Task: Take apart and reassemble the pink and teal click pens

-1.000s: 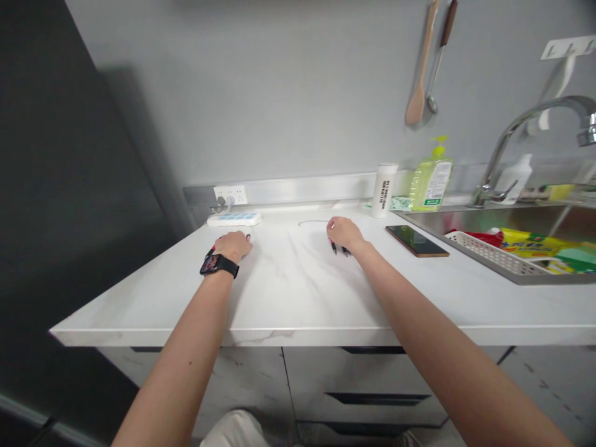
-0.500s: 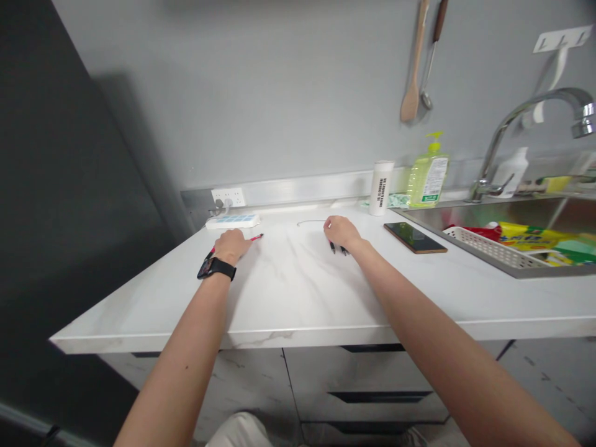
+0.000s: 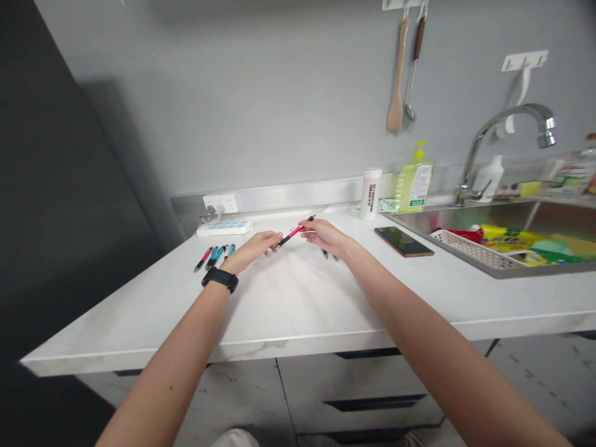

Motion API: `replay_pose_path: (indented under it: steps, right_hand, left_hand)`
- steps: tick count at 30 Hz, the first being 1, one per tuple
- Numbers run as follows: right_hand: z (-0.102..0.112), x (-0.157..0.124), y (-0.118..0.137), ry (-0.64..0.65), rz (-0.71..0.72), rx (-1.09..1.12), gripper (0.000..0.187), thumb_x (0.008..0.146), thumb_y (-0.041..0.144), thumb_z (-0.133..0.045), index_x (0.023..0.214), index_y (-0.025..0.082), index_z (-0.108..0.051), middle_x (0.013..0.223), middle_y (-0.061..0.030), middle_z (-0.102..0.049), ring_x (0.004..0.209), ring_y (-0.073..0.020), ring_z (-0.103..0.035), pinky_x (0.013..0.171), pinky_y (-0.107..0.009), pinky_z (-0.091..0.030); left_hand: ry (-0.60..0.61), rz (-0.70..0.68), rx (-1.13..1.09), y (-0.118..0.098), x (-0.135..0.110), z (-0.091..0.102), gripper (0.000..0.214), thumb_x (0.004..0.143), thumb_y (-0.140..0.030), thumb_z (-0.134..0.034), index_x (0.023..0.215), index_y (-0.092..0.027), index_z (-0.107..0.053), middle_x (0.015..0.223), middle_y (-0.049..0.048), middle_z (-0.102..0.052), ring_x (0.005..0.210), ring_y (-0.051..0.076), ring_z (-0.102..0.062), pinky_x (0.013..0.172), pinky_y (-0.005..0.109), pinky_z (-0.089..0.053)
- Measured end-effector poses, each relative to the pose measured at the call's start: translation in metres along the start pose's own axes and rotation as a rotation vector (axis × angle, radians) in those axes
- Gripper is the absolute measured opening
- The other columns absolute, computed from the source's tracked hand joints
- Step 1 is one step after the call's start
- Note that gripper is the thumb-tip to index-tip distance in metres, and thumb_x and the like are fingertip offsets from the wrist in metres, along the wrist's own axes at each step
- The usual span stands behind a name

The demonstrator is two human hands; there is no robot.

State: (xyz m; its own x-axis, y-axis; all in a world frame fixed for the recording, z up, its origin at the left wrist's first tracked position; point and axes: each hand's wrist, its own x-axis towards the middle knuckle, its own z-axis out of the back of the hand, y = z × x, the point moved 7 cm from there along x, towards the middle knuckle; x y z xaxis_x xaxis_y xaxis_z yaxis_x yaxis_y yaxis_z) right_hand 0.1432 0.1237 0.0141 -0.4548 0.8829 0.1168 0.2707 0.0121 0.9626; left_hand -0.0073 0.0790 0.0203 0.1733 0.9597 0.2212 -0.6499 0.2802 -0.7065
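Head view | now holding red pen (image 3: 293, 232) raised above the worktop (image 3: 302, 298), off the surface where both palms were pressing flat | left hand (image 3: 254, 248) pinching lower end, right hand (image 3: 326, 236) pinching upper end | spare pens (image 3: 215, 256) lying uncovered near back-left corner | phone (image 3: 403, 241) lying beside sink (image 3: 503, 248)

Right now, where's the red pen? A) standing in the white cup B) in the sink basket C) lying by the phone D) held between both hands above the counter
D: the red pen is raised off the counter, left hand at its lower end, right hand at its upper end.
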Motion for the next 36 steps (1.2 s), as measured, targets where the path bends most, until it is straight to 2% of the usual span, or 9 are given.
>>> replay_pose_path:
  steps: [4,6,11,17,20,23,29,33,36]
  right_hand:
    - [0.005,0.003,0.000,0.025,-0.007,0.084,0.002,0.078,0.010,-0.055,0.079,0.012,-0.055,0.065,-0.0005,-0.056,0.053,-0.0052,-0.052,0.048,-0.015,-0.039]
    - [0.006,0.002,-0.001,0.056,-0.019,0.076,0.014,0.074,0.007,-0.057,0.085,0.015,-0.054,0.063,0.0016,-0.056,0.050,-0.0056,-0.051,0.047,-0.016,-0.040]
    - [0.003,-0.004,-0.004,0.209,-0.045,0.086,0.017,0.072,0.006,-0.061,0.079,0.017,-0.050,0.070,0.0014,-0.060,0.060,-0.0064,-0.059,0.057,-0.015,-0.047]
    - [0.008,-0.017,-0.010,0.431,-0.148,0.108,0.011,0.074,0.004,-0.061,0.078,0.013,-0.055,0.076,-0.0019,-0.063,0.064,-0.0059,-0.060,0.062,-0.014,-0.050]
    - [0.016,-0.018,-0.011,0.441,-0.150,0.137,0.017,0.070,-0.002,-0.060,0.074,0.013,-0.054,0.074,-0.0016,-0.063,0.067,-0.0069,-0.062,0.067,-0.015,-0.051]
    - [0.022,-0.018,-0.014,0.411,-0.182,0.114,0.015,0.073,-0.002,-0.058,0.076,0.012,-0.055,0.067,-0.0004,-0.061,0.060,-0.0063,-0.060,0.061,-0.014,-0.050]
    - [0.022,-0.020,-0.012,0.428,-0.180,0.128,0.011,0.076,0.004,-0.057,0.073,0.012,-0.052,0.077,-0.0048,-0.063,0.065,-0.0079,-0.061,0.061,-0.015,-0.050]
    - [0.022,-0.020,-0.015,0.471,-0.188,0.085,0.008,0.078,0.010,-0.057,0.074,0.013,-0.052,0.067,-0.0020,-0.060,0.053,-0.0068,-0.055,0.048,-0.014,-0.046]
    - [0.024,-0.018,-0.014,0.451,-0.158,0.130,0.013,0.075,0.003,-0.058,0.075,0.013,-0.051,0.073,-0.0030,-0.062,0.058,-0.0060,-0.057,0.055,-0.014,-0.048]
  left_hand:
    - [-0.085,-0.005,0.363,0.008,-0.001,0.015,0.028,0.080,-0.028,-0.037,0.093,-0.017,-0.060,0.057,-0.0015,-0.053,0.057,0.014,-0.050,0.059,0.025,-0.037]
    - [-0.005,-0.022,0.418,0.015,-0.001,0.016,0.028,0.076,-0.021,-0.035,0.092,-0.019,-0.058,0.055,-0.0030,-0.051,0.054,0.014,-0.048,0.059,0.025,-0.036]
    - [0.155,-0.012,0.252,0.021,-0.004,0.009,0.019,0.073,-0.023,-0.035,0.057,-0.019,-0.046,0.054,-0.0008,-0.046,0.053,0.013,-0.042,0.057,0.026,-0.034]
    - [0.411,0.060,-0.112,0.018,-0.013,-0.021,0.012,0.062,-0.020,-0.038,0.050,-0.019,-0.040,0.048,-0.0023,-0.033,0.045,0.010,-0.029,0.048,0.026,-0.025]
    - [0.391,0.065,-0.190,0.022,-0.012,-0.022,0.011,0.060,-0.017,-0.038,0.049,-0.018,-0.038,0.047,-0.0026,-0.031,0.044,0.010,-0.026,0.046,0.025,-0.022]
    - [0.362,0.084,-0.234,0.027,-0.010,-0.020,0.009,0.060,-0.017,-0.038,0.051,-0.019,-0.039,0.048,-0.0029,-0.031,0.044,0.010,-0.026,0.044,0.025,-0.022]
    - [0.357,0.114,-0.240,0.025,-0.012,-0.021,0.009,0.061,-0.016,-0.038,0.052,-0.019,-0.039,0.048,-0.0029,-0.032,0.043,0.010,-0.026,0.042,0.025,-0.022]
    - [0.354,0.104,-0.229,0.022,-0.013,-0.020,0.011,0.061,-0.016,-0.039,0.051,-0.018,-0.039,0.048,-0.0024,-0.033,0.043,0.009,-0.027,0.043,0.025,-0.021]
    - [0.351,0.086,-0.228,0.023,-0.012,-0.020,0.010,0.061,-0.015,-0.039,0.051,-0.018,-0.040,0.048,-0.0027,-0.033,0.044,0.009,-0.027,0.043,0.025,-0.021]
